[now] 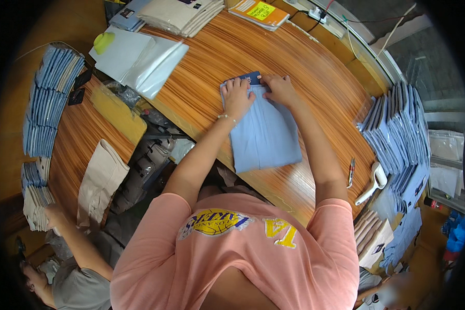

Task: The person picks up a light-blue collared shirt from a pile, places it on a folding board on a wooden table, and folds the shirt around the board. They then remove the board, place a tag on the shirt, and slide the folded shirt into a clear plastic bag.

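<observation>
Light blue folded trousers [266,139] lie on the wood-grain table in front of me, waistband at the far end. A dark blue card [254,77] shows at the waistband, partly covered by my fingers. My left hand [237,97] lies on the waistband's left part, fingers stretched out over the cloth and card. At the right corner of the waistband, my right hand [280,90] has its fingers bent and closed on the edge beside the card. Part of its grip is hidden.
Stacks of folded blue garments [398,126] stand at right, near a lint roller [373,183] and small snips [351,172]. Clear plastic bags [157,64] lie at the far left. Beige trousers [102,178] rest on the left table, where a co-worker's hand [57,217] touches another stack [36,204].
</observation>
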The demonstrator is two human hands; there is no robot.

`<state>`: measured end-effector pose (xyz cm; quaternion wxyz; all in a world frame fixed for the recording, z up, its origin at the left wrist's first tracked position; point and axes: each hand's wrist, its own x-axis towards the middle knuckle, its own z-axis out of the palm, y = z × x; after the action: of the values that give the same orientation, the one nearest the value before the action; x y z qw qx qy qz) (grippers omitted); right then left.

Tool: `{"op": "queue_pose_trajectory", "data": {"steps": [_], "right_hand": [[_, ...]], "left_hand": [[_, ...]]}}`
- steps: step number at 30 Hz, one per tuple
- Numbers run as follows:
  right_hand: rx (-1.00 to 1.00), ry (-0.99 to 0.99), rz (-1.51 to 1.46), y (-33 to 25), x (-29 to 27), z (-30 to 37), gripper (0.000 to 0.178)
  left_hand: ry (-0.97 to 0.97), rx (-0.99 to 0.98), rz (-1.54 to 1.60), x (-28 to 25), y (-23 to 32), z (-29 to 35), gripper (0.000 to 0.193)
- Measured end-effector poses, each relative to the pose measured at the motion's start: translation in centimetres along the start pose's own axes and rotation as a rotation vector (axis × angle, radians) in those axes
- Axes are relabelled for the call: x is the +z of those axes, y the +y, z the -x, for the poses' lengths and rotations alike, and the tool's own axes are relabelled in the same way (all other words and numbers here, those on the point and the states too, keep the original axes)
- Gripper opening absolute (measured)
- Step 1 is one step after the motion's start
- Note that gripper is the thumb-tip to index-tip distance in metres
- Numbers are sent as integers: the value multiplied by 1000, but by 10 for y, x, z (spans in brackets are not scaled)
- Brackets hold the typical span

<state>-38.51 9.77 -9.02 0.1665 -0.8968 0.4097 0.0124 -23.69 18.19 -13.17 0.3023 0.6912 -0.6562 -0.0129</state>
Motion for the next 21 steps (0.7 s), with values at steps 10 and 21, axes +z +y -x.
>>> {"op": "queue_pose_trajectory", "data": {"steps": [10, 21], "right_hand": [[-66, -301, 44, -1, -17, -33, 36], [81, -150, -189, 18, -43, 17, 25]], "left_hand": [[-133, 63, 21, -2, -16, -7, 33], [-517, 564, 60, -29, -13, -76, 25]]}}
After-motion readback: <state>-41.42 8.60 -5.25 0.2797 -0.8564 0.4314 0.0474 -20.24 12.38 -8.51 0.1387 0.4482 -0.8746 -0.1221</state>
